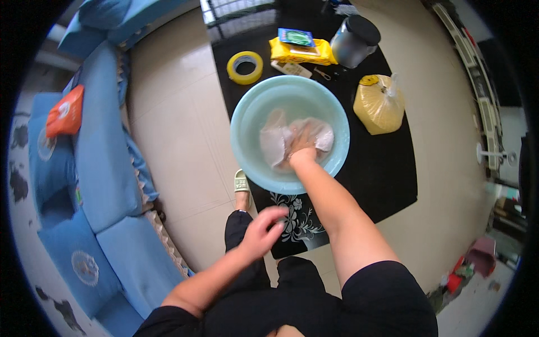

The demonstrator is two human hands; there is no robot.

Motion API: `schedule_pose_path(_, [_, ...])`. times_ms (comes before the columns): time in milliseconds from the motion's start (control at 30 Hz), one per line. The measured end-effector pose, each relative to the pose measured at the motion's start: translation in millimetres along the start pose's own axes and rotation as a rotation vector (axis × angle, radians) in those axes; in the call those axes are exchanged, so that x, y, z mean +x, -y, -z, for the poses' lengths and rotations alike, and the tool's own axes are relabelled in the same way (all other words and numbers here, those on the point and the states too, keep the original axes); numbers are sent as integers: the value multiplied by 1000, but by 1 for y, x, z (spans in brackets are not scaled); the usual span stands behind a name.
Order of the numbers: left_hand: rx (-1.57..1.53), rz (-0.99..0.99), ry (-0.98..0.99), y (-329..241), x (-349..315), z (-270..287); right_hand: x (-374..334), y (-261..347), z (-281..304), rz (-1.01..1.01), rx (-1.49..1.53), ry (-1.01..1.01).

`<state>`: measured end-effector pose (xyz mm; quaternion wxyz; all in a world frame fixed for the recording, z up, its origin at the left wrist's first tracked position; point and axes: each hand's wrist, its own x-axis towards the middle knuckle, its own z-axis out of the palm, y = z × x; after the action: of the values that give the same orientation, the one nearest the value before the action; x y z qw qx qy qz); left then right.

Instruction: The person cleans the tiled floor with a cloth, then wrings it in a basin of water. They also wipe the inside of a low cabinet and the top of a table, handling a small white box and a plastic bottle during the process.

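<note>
A light blue plastic basin [242, 150] stands on the black table, holding water and a wet white cloth [273, 140]. My right hand [303, 145] reaches into the basin and lies on the cloth, fingers stretched out and partly under the water. Whether its fingertips pinch any fabric is hard to see. In front of the basin, my left hand [263, 233] hovers near the table's front left edge. It holds nothing, and its thumb and fingers are apart, slightly blurred.
Behind the basin on the table [376, 168] are yellow tape [245, 68], a yellow packet [286, 54] and a dark-lidded jar [353, 45]. A tied bag of yellow grain [379, 109] sits to its right. A blue sofa [106, 146] lines the left.
</note>
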<state>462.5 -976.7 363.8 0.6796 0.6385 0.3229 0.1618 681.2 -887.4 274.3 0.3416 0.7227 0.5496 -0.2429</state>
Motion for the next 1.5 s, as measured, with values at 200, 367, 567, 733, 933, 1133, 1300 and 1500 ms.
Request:
schedule_pose_path(200, [234,498,-209,12,159,22,13,3,-4,-22,100,39])
schedule_pose_path(367, [334,573,-279,52,202,20,32,3,-5,-187,138,-139])
schedule_pose_path(567, [-58,818,-389,81,231,26,25,-43,10,-265,983,-133])
schedule_pose_path(733, [-488,692,-461,66,227,33,4,-61,-14,-165,1935,193])
schedule_pose_path(933, [-431,453,-434,7,195,42,-33,-70,-25,-234,1465,-51])
schedule_pose_path(1133, [-406,211,-286,-47,162,31,-64,-29,-18,-134,1318,-573])
schedule_pose_path(1300, [-483,105,-209,-85,148,27,-38,-21,-32,-97,1696,-674])
schedule_pose_path(1500, [-316,40,-185,-87,143,67,-41,-45,-20,-423,2536,-611])
